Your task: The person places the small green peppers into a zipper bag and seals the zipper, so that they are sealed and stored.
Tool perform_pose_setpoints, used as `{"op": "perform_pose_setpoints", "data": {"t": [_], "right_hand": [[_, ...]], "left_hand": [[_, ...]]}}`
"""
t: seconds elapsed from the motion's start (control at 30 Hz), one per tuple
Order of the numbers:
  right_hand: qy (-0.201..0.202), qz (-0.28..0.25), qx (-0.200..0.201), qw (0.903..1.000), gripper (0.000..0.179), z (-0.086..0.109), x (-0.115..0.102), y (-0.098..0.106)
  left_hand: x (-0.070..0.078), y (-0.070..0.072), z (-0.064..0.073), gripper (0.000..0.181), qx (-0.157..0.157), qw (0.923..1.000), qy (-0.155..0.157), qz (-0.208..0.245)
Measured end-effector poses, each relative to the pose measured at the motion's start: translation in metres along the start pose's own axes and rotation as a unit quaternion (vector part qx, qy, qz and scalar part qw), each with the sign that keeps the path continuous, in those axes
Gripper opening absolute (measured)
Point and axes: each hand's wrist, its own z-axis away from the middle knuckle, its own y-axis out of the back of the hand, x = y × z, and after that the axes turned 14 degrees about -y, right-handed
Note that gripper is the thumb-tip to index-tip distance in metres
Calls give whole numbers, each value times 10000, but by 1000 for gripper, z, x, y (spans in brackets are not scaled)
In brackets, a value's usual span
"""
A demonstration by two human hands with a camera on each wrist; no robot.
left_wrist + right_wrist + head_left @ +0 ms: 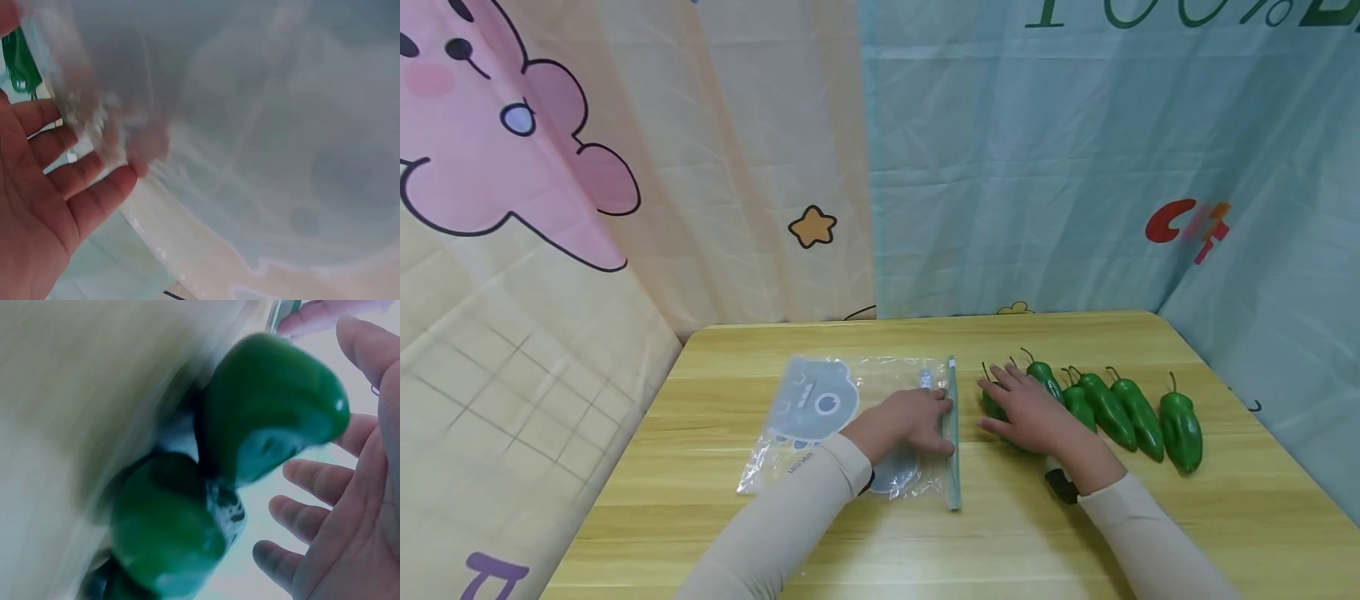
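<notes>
A clear zip bag [816,404] with blue cartoon print lies flat on the table, its green-blue zip strip [953,471] facing right. My left hand [917,421] rests on the bag with its fingertips at that strip. In the left wrist view its fingers [103,197] are relaxed and the bag's film fills most of the picture. My right hand [1026,408] is spread over the left end of a row of green peppers, partly hiding some. From the right wrist, a pepper [269,406] shows close to the loosely extended fingers [319,481], with another pepper [165,519] beside it.
Several more green peppers lie to the right, the outermost pepper [1182,429] slightly apart. The wood-grain table [715,417] has rounded far corners. Behind it hangs a printed curtain [1000,183] along the far edge and sides.
</notes>
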Motion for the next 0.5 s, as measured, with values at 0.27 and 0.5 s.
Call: {"op": "perform_pose_setpoints", "data": {"t": [0.27,0.5], "right_hand": [[8,12,-149,9999,67,-4,-11,1],[-7,237,-481,9986,69,-10,-22,-2]], "left_hand": [[-4,2,3,81,-29,9998,-15,-207],[-4,-2,4,80,98,9987,-67,-487]]}}
